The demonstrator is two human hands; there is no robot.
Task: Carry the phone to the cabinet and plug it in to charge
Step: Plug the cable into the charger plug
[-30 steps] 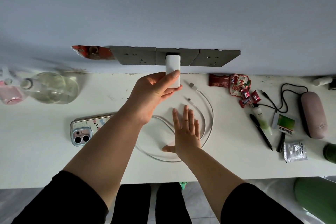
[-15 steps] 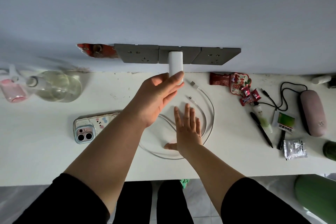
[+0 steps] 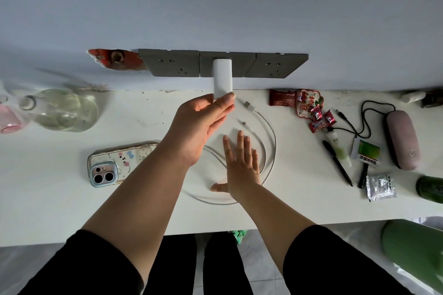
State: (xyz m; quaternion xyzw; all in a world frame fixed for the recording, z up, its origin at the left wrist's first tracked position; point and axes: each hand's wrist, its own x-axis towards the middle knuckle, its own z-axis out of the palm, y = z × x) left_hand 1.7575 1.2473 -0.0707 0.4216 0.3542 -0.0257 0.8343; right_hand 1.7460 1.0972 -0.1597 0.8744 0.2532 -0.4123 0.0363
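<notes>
The phone, in a clear patterned case, lies camera side up on the white cabinet top at the left. A white charger block sits plugged into the middle grey wall socket. My left hand pinches the block's lower end between thumb and fingers. A white cable lies coiled on the top, both its plugs free near the wall. My right hand rests flat, fingers spread, on the coil.
A glass bottle lies at the far left beside a pink item. Snack wrappers, pens, a black cord, a pink case and a foil packet crowd the right side. A green object sits lower right.
My left hand has slid slightly along the charger block and closed thumb and fingers on its lower end. The right hand stays flat on the cable.
</notes>
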